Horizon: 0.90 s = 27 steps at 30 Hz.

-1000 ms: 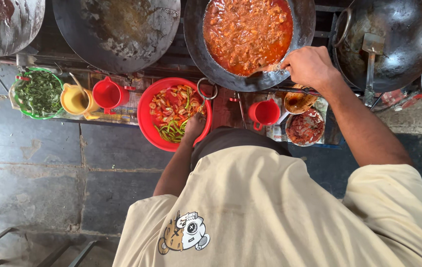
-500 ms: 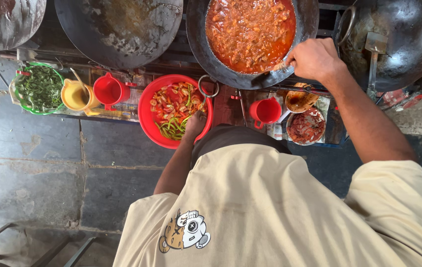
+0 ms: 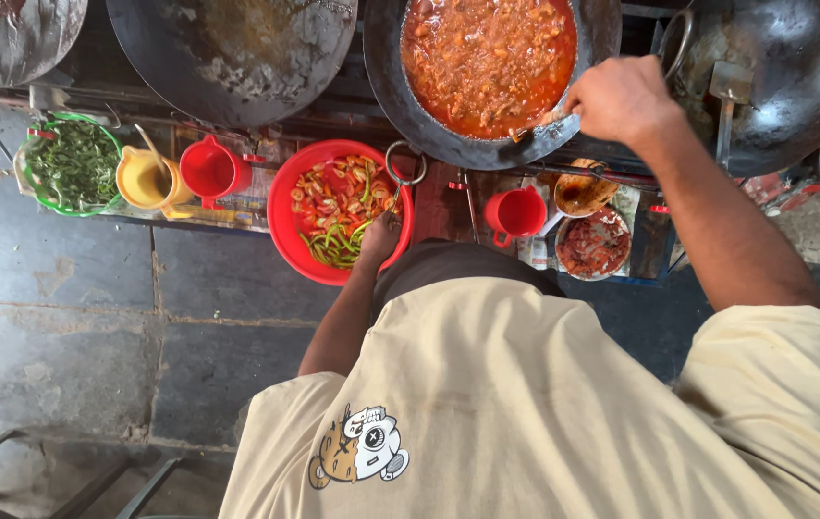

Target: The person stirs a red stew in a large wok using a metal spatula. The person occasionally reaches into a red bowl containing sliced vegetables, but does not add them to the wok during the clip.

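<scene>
R hand (image 3: pixel 621 96) is clenched round the handle end of a stirring tool (image 3: pixel 539 123), grip sitting over the near-right rim of the wok of red curry (image 3: pixel 487 58). Tool's long axis runs from the fist down-left into the sauce, blade end dipping just under the surface near the wok's near edge; most of the curry lies up and to the left of the grip, so the pan's contents sit away from the fist, toward the far-left. L hand (image 3: pixel 379 238) rests at the near-right edge of the red bowl of cut veg (image 3: pixel 338 211), fingers curled against or over the rim; can't tell if it's pinching veg or just touching, as the fingertips are hidden. Bowl sits on the tabletop (image 3: pixel 218 216) just below-left of the wok, close to it, w/ a loop of wire (image 3: pixel 402 161) between them. So L hand is nearer the bowl, R hand nearer the wok, arms well apart. Left along the tabletop: red cup (image 3: pixel 210 168), yellow cup (image 3: pixel 146 178), green basket of chopped herbs (image 3: pixel 73 163). Right of the bowl: another red cup (image 3: pixel 515 211), small bowl of brown paste (image 3: pixel 581 192), small bowl of red sauce (image 3: pixel 594 245). An empty wok (image 3: pixel 237 48) stands left of the curry; a dark wok w/ a spatula (image 3: pixel 775 67) stands right of it, behind the R forearm.
</scene>
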Each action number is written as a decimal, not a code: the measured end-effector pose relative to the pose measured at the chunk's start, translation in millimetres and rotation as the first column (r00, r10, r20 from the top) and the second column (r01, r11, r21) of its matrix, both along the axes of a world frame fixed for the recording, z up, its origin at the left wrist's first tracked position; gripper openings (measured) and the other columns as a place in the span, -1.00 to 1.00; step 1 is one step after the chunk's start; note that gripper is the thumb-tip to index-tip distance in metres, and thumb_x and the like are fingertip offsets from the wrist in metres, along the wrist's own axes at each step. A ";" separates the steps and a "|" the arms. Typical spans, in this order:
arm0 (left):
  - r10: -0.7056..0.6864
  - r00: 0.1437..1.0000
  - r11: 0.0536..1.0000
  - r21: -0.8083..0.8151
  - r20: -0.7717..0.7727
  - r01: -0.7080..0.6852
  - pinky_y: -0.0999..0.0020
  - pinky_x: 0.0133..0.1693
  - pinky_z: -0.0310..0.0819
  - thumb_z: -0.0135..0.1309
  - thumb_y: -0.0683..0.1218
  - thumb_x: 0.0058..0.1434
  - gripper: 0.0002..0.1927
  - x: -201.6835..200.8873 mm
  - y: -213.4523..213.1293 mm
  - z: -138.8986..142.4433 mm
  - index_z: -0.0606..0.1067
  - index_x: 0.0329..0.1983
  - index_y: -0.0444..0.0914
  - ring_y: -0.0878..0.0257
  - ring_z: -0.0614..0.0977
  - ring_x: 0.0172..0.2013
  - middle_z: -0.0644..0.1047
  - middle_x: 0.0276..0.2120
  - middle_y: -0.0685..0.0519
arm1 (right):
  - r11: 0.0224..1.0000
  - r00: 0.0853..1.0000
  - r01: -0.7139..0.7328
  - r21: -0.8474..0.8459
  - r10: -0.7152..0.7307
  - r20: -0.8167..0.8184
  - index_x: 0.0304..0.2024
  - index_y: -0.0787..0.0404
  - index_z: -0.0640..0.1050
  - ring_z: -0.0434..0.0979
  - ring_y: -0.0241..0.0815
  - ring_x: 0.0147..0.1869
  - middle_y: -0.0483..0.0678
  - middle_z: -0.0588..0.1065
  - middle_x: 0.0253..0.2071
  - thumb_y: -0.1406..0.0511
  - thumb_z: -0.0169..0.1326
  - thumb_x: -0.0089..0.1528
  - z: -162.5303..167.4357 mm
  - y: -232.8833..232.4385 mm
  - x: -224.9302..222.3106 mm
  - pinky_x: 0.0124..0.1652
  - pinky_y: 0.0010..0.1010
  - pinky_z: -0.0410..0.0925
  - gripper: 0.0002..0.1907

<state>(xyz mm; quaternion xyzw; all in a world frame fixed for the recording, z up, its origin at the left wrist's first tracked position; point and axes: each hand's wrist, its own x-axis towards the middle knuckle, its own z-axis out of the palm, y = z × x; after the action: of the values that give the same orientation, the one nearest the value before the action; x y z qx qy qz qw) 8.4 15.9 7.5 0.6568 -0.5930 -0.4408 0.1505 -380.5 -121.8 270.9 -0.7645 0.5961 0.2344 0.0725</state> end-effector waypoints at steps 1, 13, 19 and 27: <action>-0.006 1.000 1.000 0.002 0.002 0.006 -0.03 -0.06 0.52 0.01 -0.05 0.22 -0.74 0.0 -0.3 0.0 0.56 -0.10 -0.24 -0.22 0.64 -0.11 0.62 -0.20 -0.25 | 1.000 1.000 -0.023 -0.019 0.024 0.003 -0.10 -0.28 0.73 0.68 -0.08 -0.14 -0.11 0.67 -0.26 0.17 0.17 0.24 -0.3 -0.2 -0.8 -0.14 -0.21 0.47 -0.77; -0.012 0.999 1.000 0.012 0.037 0.012 -0.05 -0.04 0.51 -0.01 -0.02 0.25 -0.71 4.2 -0.9 1.1 0.57 -0.08 -0.23 -0.24 0.64 -0.11 0.62 -0.20 -0.27 | 1.000 1.000 0.001 -0.016 -0.001 0.009 -0.11 -0.30 0.73 0.69 -0.13 -0.18 -0.16 0.67 -0.29 0.17 0.18 0.25 -8.8 -1.8 0.0 -0.22 -0.23 0.47 -0.79; -0.023 0.999 0.999 -0.037 0.035 0.024 -0.05 -0.05 0.51 0.00 -0.02 0.25 -0.72 1.3 -1.4 0.0 0.56 -0.09 -0.24 -0.23 0.64 -0.12 0.62 -0.18 -0.24 | 0.993 0.997 -0.079 -0.089 0.079 -0.001 -0.10 -0.28 0.74 0.69 -0.14 -0.17 -0.15 0.67 -0.31 0.18 0.21 0.22 -15.4 -3.1 -2.1 -0.22 -0.28 0.47 -0.77; -0.007 1.000 1.000 -0.014 0.014 0.007 -0.05 -0.05 0.52 0.00 -0.03 0.24 -0.74 2.6 1.8 -1.1 0.56 -0.10 -0.22 -0.22 0.65 -0.11 0.63 -0.19 -0.24 | 0.997 0.998 -0.057 -0.058 0.057 -0.001 -0.11 -0.28 0.74 0.69 -0.13 -0.15 -0.14 0.67 -0.29 0.20 0.25 0.16 -16.8 -5.6 0.7 -0.20 -0.24 0.48 -0.74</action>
<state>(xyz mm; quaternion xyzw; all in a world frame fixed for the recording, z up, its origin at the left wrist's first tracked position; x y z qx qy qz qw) 11.0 17.7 6.4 0.6566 -0.5996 -0.4325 0.1495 -379.7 -127.4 254.2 -0.7830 0.5807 0.2185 0.0437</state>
